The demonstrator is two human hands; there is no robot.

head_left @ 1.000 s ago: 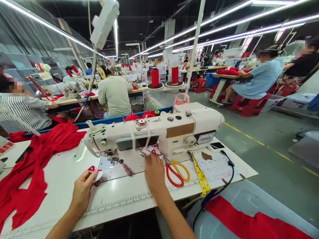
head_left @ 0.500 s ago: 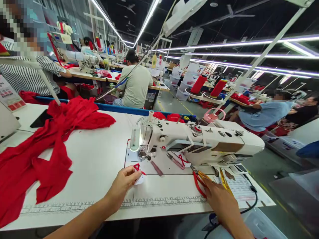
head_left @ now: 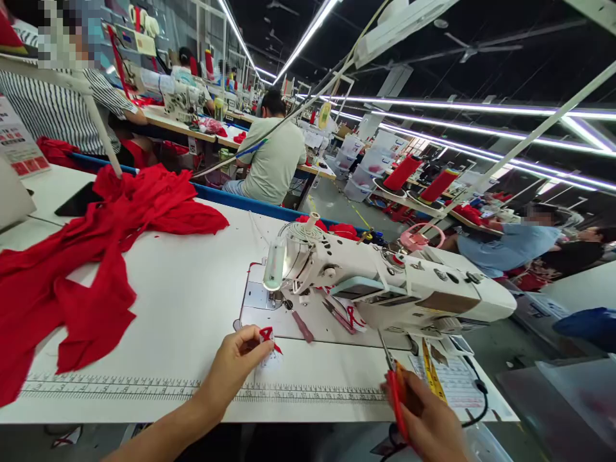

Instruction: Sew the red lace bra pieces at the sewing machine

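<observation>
My left hand (head_left: 234,367) pinches a small white label with a red scrap (head_left: 267,338) just in front of the needle plate of the white sewing machine (head_left: 385,289). My right hand (head_left: 430,425) is closed around the red and yellow handles of a pair of scissors (head_left: 393,380), blades pointing up towards the machine, near the table's front right edge. A pile of red fabric (head_left: 86,256) lies on the white table (head_left: 192,308) to the left.
A yellow tape measure (head_left: 432,375) and a printed sheet lie under the machine's right end, with a black cable beside them. Small tools (head_left: 303,326) rest on the machine bed. Other people sit sewing at benches behind. Red thread cones (head_left: 402,173) stand at the back right.
My right hand left the area under the machine arm, took hold of the scissors and drew them towards me. My left hand kept the label. My view swung left.
</observation>
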